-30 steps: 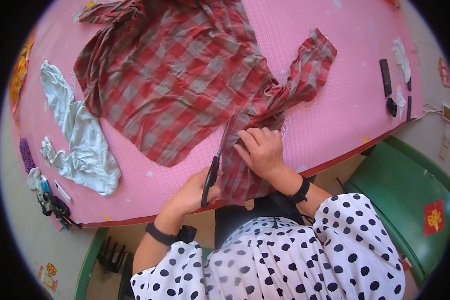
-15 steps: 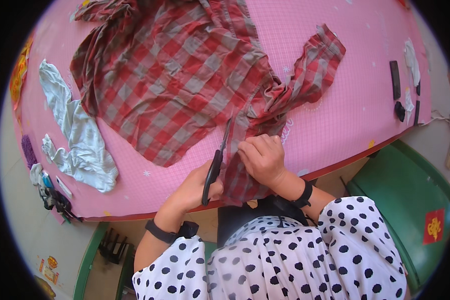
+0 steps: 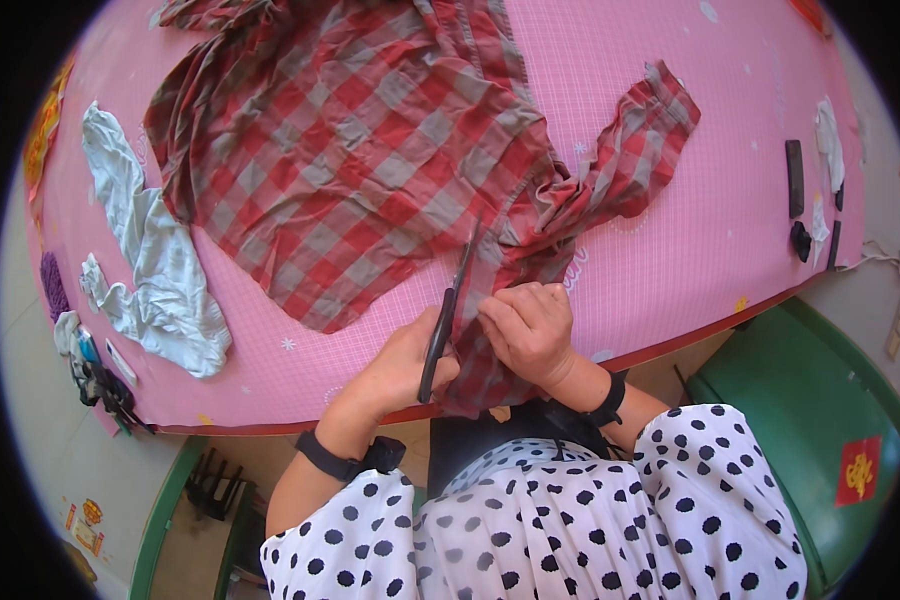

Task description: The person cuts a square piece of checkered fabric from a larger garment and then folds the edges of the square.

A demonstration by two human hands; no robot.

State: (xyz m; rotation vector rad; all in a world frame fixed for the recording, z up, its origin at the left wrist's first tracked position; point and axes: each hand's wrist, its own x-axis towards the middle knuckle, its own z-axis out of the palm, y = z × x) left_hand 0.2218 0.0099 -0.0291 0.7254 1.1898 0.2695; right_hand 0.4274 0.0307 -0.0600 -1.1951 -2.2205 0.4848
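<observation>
A red and grey checked shirt [image 3: 360,170] lies spread and wrinkled, with one sleeve stretching to the right. My left hand [image 3: 410,368] grips black-handled scissors [image 3: 441,335] at the near side of the cloth. Their blades point away from me, with the tips on the shirt near the base of that sleeve. Just right of the scissors, my right hand [image 3: 530,332] is closed on a strip of the same cloth, which hangs over the table edge toward me. My fingers hide part of the scissor handles and of the gripped cloth.
A pale blue crumpled garment [image 3: 160,270] lies left on the pink-covered table [image 3: 670,270]. Small dark items and a purple fuzzy thing [image 3: 54,285] sit at the left rim. A dark bar [image 3: 794,178] and white scraps are at right. A green chair [image 3: 800,400] stands right of me.
The scissors and my left hand have shifted a little forward and to the right, and the blade tips reach further along the cloth. My right hand keeps its hold.
</observation>
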